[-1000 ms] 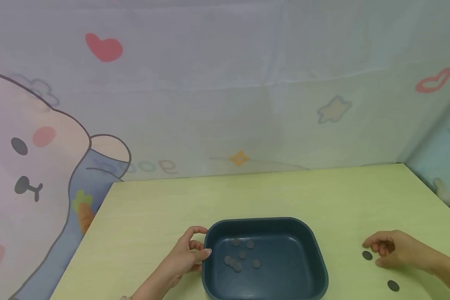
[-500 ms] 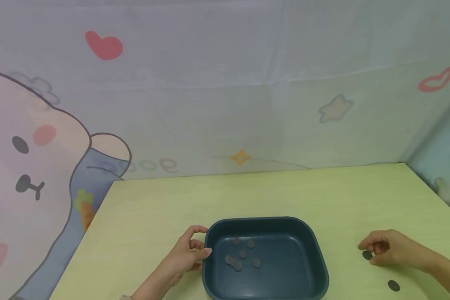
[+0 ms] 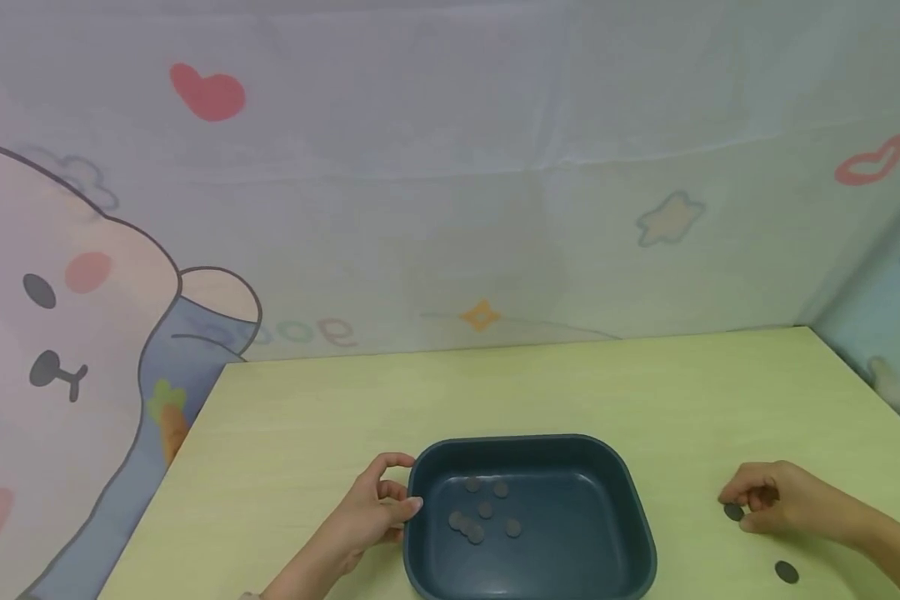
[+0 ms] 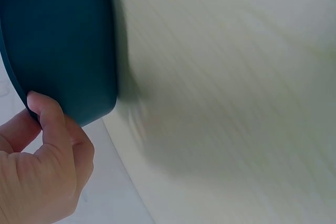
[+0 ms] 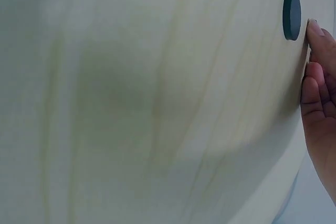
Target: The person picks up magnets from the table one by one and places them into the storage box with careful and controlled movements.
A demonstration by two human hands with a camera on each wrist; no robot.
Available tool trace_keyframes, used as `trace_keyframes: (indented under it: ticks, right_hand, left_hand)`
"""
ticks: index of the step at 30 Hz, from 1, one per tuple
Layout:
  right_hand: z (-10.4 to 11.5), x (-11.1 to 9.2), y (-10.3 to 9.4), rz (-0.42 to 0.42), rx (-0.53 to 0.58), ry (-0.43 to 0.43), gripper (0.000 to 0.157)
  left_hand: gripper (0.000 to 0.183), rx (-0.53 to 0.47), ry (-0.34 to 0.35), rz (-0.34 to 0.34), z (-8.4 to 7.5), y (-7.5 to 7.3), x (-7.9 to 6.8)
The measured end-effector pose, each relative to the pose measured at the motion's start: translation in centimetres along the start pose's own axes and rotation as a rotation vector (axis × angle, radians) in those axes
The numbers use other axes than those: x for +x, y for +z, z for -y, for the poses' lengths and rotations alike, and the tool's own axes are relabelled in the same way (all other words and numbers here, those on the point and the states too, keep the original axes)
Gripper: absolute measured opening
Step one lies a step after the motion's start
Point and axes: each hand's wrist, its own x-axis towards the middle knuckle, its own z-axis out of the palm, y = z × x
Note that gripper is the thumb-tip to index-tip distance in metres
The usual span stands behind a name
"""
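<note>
My left hand (image 3: 367, 508) grips the left rim of a dark blue rectangular basin (image 3: 637, 517), thumb over the edge and fingers outside. In the left wrist view that hand (image 4: 50, 156) pinches the basin's rim (image 4: 63, 51). Several small round discs (image 3: 513, 527) lie flat inside, mostly toward the left. Right of the basin, my right hand (image 3: 795, 504) holds a small black disc (image 3: 733, 512) between thumb and index finger, low at the tabletop. A second black disc (image 3: 787, 572) lies nearer me; the right wrist view shows a thick flat disc (image 5: 292, 16) beside the right hand (image 5: 320, 87).
A pale yellow-green table (image 3: 495, 383) bears everything. Behind it hangs a printed cloth (image 3: 420, 208) with a cartoon animal (image 3: 82, 333) at left. Another cloth (image 3: 892, 317) closes off the right side.
My right hand has shifted slightly left, and its thumb and index finger have closed around the black disc. The left hand and basin stay in place.
</note>
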Motion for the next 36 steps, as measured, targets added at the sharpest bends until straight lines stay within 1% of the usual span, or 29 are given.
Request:
trace_keyframes:
  ticks: [4, 8, 12, 15, 20, 24, 30, 36]
  right_hand:
    - [-0.1, 0.2, -0.1, 0.001, -0.019, -0.005, 0.028]
    - [-0.2, 0.3, 0.0, 0.023, -0.03, -0.034, 0.029]
    - [-0.4, 0.4, 0.1, 0.052, -0.013, -0.06, 0.03]
    - [-0.4, 0.4, 0.1, 0.068, -0.009, -0.064, 0.029]
    - [0.2, 0.6, -0.1, 0.087, -0.007, -0.04, 0.027]
    - [1.2, 1.3, -0.3, 0.09, -0.015, -0.048, 0.025]
    - [3.0, 2.9, -0.8, 0.134, 0.095, -0.051, 0.022]
    - [4.0, 4.0, -0.9, 0.177, 0.186, -0.048, 0.025]
  left_hand:
    - [0.05, 0.0, 0.002, 0.004, 0.0, 0.0, 0.0]
    - [0.05, 0.006, -0.002, -0.006, 0.0, 0.0, -0.1]
    - [0.05, 0.016, -0.006, -0.011, 0.0, 0.0, -0.1]
    - [0.05, 0.022, -0.004, -0.008, 0.0, 0.1, -0.1]
    - [0.05, 0.021, 0.001, -0.007, 0.1, 0.1, -0.2]
    - [0.05, 0.017, 0.002, -0.006, 0.0, 0.1, -0.1]
    - [0.05, 0.016, 0.002, -0.013, -0.1, 0.2, -0.2]
    - [0.05, 0.026, 0.0, -0.027, -0.2, 0.1, -0.3]
